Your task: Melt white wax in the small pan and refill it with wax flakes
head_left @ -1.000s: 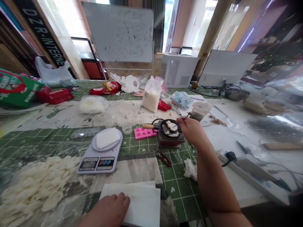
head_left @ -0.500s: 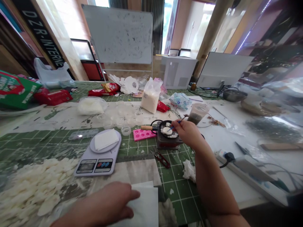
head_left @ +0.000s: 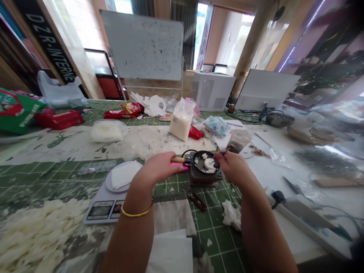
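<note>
My left hand [head_left: 160, 167] is at the wooden-handled end of a small black frying pan [head_left: 196, 169], thumb and fingers closed around the handle [head_left: 178, 160]. White lumps [head_left: 209, 163] of something soft lie in the pan. My right hand [head_left: 231, 161] pinches a thin blue stick-like tool [head_left: 216, 159], its tip down at the white stuff; its exact kind is unclear. Beneath the pan is a small dark hot plate [head_left: 203, 181]. A pink mould [head_left: 183, 167] is partly hidden behind my left hand.
A kitchen scale [head_left: 102, 208] bearing white sheets stands left, beside pale flakes [head_left: 42, 231]. Red-handled snips [head_left: 196, 200], crumpled tissue [head_left: 231, 214] and white paper [head_left: 173, 252] lie nearer. A cup [head_left: 239, 139], a bag of white granules [head_left: 181, 121] and a power strip [head_left: 301, 223] surround the work.
My left hand has moved forward from above the white paper to the pan's handle and closed on it. My right hand stays at the pan with the blue tool.
</note>
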Demonstrator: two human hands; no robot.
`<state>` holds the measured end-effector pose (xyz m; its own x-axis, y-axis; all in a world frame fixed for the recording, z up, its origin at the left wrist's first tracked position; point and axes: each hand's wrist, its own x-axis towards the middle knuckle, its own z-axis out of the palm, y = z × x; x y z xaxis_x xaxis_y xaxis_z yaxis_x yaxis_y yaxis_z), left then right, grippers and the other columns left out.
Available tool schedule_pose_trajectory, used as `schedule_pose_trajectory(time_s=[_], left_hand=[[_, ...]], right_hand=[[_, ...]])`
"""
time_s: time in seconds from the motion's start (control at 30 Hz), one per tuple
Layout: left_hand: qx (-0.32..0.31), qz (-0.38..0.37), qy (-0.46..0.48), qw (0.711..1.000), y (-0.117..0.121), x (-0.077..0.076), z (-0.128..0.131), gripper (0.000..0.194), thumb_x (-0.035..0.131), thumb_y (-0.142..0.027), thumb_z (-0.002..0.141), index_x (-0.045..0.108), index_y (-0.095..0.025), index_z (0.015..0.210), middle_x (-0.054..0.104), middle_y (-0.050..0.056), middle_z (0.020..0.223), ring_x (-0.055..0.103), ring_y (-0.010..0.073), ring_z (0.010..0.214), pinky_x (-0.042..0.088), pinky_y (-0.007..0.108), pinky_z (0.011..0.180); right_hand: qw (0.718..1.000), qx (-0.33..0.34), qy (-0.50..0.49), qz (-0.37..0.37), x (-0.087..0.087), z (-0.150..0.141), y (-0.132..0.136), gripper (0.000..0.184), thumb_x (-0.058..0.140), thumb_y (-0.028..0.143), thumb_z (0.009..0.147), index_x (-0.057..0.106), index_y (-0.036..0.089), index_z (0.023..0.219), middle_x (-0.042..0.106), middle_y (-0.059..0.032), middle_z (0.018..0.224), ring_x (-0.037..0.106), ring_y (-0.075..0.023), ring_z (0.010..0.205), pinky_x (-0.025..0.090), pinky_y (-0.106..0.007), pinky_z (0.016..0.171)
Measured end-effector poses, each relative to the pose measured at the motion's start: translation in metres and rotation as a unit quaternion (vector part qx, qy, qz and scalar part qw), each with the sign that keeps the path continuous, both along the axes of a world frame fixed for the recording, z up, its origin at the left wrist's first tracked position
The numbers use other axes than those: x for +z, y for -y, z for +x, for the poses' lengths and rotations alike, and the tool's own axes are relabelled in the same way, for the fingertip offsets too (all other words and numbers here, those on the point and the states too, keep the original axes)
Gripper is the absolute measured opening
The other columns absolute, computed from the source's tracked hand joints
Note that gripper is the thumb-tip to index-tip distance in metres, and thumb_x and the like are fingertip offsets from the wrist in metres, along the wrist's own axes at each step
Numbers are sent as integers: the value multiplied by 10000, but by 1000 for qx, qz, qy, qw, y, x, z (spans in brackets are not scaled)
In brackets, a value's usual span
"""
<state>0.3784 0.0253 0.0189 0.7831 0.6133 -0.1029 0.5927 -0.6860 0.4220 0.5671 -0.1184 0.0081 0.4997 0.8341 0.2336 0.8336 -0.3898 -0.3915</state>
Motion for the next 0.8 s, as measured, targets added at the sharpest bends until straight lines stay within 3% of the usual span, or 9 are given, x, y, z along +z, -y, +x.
schedule_pose_trajectory(time_s=[0.13,0.27,0.4,0.6,0.8], left_hand=[[-27,-15,-22,999,-7,-15,5,342,410,-485,786,559,-209,921,631,48,860,559,188,718,352,252,549],[-8,-18,-28,999,-13,-17,10,329,424,-484,773,528,-201,904,635,51,856,555,188,697,330,251,535],[10,-23,-16,1000,-16,-20,18,337,427,-480,765,527,-186,897,636,62,859,546,184,692,319,254,536],[-44,-34,5,998,-15,-19,18,354,354,-450,798,569,-177,730,623,50,751,521,161,643,286,259,512],[-51,-19,-1,999,-13,-16,17,389,328,-436,810,582,-166,691,616,57,734,517,153,630,274,260,504]], right_hand=[[998,42,-43,14,0,-3,-2,370,351,376,886,616,195,703,678,-30,760,596,-145,685,370,-236,625],[1000,3,-11,-3,1,-4,-3,342,358,353,884,612,192,723,667,-27,706,594,-159,682,368,-248,628],[999,24,-33,-16,1,-5,-1,372,349,390,884,613,201,702,676,-19,738,603,-155,697,381,-245,641],[1000,-10,-21,-11,1,-4,-2,331,362,370,875,626,196,776,680,-29,736,607,-168,697,388,-256,639],[999,11,-40,5,-1,-2,-3,363,345,401,879,630,202,776,680,-24,746,609,-164,703,399,-254,650]])
